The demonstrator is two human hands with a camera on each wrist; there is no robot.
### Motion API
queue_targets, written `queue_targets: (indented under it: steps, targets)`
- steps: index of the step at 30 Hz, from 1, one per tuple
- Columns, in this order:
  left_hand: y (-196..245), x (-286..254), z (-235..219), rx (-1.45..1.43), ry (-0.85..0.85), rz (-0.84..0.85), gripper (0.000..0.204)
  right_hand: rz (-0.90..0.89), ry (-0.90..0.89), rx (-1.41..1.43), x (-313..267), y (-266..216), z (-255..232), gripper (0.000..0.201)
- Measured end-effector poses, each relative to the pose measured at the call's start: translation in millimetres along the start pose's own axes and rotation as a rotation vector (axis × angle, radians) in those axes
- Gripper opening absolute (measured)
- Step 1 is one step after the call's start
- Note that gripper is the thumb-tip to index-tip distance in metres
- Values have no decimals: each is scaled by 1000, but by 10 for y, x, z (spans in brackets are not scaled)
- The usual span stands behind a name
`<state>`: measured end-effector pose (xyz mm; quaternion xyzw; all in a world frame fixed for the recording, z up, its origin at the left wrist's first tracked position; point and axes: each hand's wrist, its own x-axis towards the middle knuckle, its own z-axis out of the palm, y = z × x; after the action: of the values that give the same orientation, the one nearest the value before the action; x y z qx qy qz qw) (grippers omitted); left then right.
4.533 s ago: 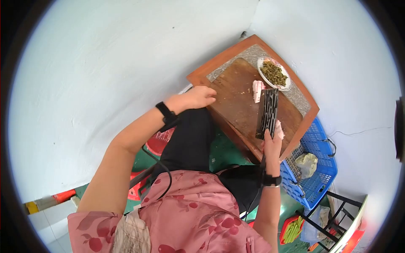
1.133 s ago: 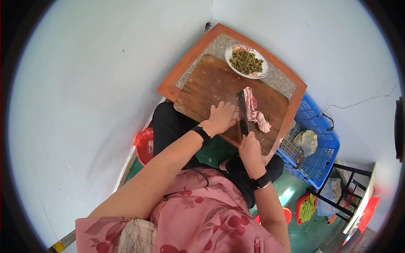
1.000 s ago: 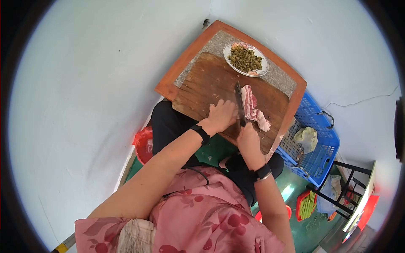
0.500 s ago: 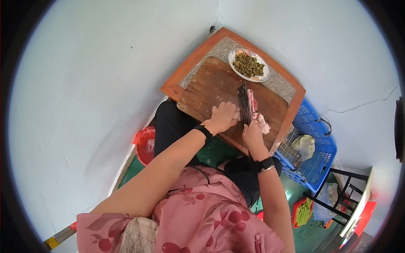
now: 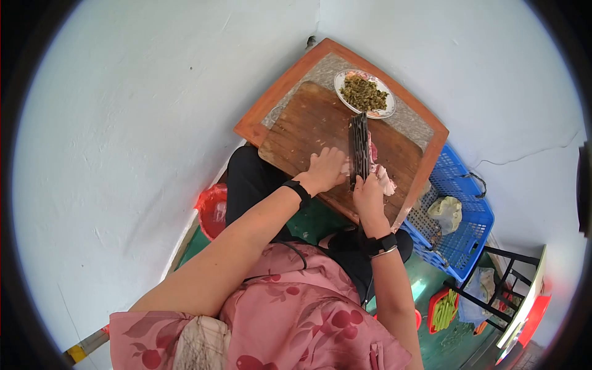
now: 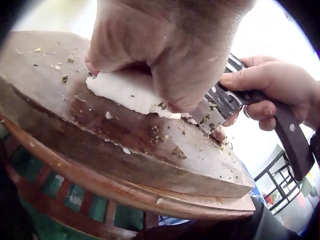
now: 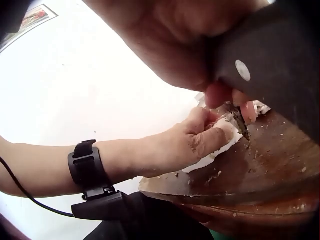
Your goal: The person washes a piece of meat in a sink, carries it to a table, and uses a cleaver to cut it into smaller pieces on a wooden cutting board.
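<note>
Much of a pale fatty meat slab (image 6: 127, 92) on the brown wooden chopping board (image 5: 299, 126) hides under my left hand (image 5: 327, 169), bent fingers and thumb clasping it. At the board's near edge, my right hand (image 5: 369, 200), fingers wrapped, grips a broad, black-handled steel cleaver (image 5: 359, 145); its blade partly covers a pink-and-white meat strip (image 5: 386, 182).

table (image 5: 412, 126): wood-rimmed, speckled top
board (image 5: 308, 123): flat on table
plate (image 5: 389, 110): far end, possibly overlapping board edge
</note>
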<state>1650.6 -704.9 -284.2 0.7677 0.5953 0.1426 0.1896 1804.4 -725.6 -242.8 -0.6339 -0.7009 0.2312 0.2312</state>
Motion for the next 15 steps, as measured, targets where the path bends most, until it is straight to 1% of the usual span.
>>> queue_targets:
  steps: [1, 7, 11, 15]
  targets:
    - [-1, -3, 6, 1, 7, 4, 42, -15, 21, 8, -15, 3, 13, 21]
    - [-11, 12, 17, 9, 1, 9, 44, 124, -180, -58, -308, 35, -134, 21]
    - [-9, 42, 14, 27, -22, 3, 44, 64, -173, -82, -231, 23, -102, 21]
    - [7, 49, 10, 25, 12, 8, 43, 15, -193, -123, 127, 32, 36, 21]
